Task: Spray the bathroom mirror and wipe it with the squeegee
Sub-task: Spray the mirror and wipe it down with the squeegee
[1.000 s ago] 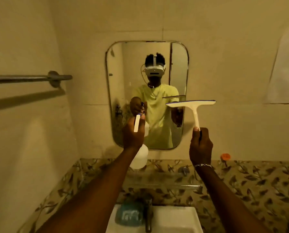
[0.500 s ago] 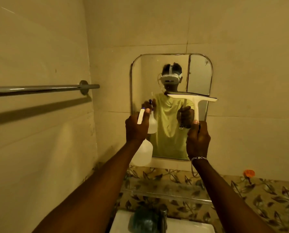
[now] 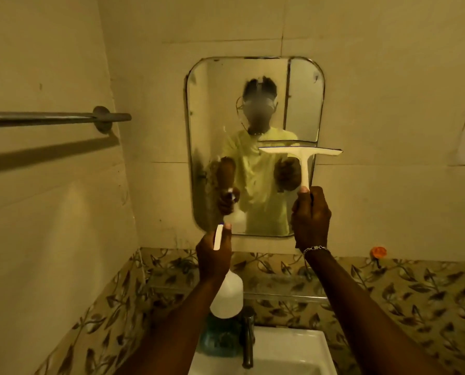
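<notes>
A rounded wall mirror [image 3: 207, 104] hangs above the basin, and its glass looks misted in the middle and lower left. My left hand [image 3: 213, 259] grips a white spray bottle [image 3: 227, 301] by the neck, fingers on the white trigger, below the mirror's lower left corner. My right hand [image 3: 311, 217] holds a white squeegee [image 3: 303, 154] by its handle, blade level, in front of the mirror's right half. I cannot tell whether the blade touches the glass.
A metal towel bar [image 3: 50, 119] juts from the left wall. Below are a glass shelf [image 3: 280, 293], a dark tap [image 3: 248, 336] and a white basin [image 3: 288, 353]. A teal object [image 3: 217, 339] stands left of the tap. An orange thing [image 3: 378, 251] sits on the leaf-patterned tiles.
My left hand and the spray bottle have dropped below the mirror's lower edge. The mirror now looks fogged. The squeegee stays raised at the right. The view has tilted and shifted.
</notes>
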The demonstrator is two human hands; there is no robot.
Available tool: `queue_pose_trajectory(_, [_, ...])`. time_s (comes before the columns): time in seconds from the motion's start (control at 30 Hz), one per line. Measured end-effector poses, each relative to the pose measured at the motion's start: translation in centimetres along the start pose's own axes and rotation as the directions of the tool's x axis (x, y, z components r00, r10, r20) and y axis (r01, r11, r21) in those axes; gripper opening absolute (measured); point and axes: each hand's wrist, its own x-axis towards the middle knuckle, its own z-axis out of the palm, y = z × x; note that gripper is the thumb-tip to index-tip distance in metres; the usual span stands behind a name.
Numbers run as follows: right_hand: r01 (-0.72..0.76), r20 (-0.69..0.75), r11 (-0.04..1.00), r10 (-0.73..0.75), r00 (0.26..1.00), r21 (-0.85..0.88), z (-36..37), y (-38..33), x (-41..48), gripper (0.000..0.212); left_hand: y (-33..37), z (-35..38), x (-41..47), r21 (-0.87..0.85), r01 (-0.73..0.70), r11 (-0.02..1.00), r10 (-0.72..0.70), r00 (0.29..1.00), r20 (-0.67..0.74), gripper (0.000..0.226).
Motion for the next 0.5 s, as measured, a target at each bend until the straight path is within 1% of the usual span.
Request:
queue_pose_trajectory(0.1, [-0.005, 0.090, 0.999, 0.001, 0.996, 0.044, 1.5, -1.9, 0.6, 0.019, -1.3, -0.6, -0.9, -0.019, -0.036, 0.999, 0.037, 0.999, 0.036, 0.043])
queue_pose_trajectory(0.17, [0.082, 0.128, 0.995, -0.087, 0.988, 0.048, 3.2, -4.4, 1.5, 0.013, -1.8, -1.0, -0.9, -0.015, -0.040, 0.999, 0.040, 0.998, 0.041, 0.041])
queue_pose_trajectory(0.23, [0.186, 0.126, 0.982, -0.190, 0.974, 0.044, 5.5, -7.4, 2.8, 0.015, -1.9, -1.5, -0.3, -0.015, -0.031, 0.999, 0.032, 0.999, 0.028, 0.040])
queue_pose_trajectory(0.3, [0.232, 0.117, 0.972, -0.233, 0.965, 0.020, 8.0, -10.2, 4.6, 0.020, -1.7, -2.1, 0.7, -0.030, -0.031, 0.999, 0.032, 0.999, 0.024, 0.039])
queue_pose_trajectory(0.4, [0.234, 0.156, 0.972, -0.229, 0.961, -0.018, 11.6, -14.5, 7.1, 0.030, -1.5, -3.2, 2.2, -0.050, -0.070, 0.996, 0.071, 0.997, 0.021, 0.039])
queue_pose_trajectory(0.5, [0.245, 0.146, 0.966, -0.232, 0.962, -0.079, 14.2, -17.7, 9.1, 0.036, -1.4, -4.3, 3.4, -0.051, -0.096, 0.994, 0.096, 0.995, -0.001, 0.038])
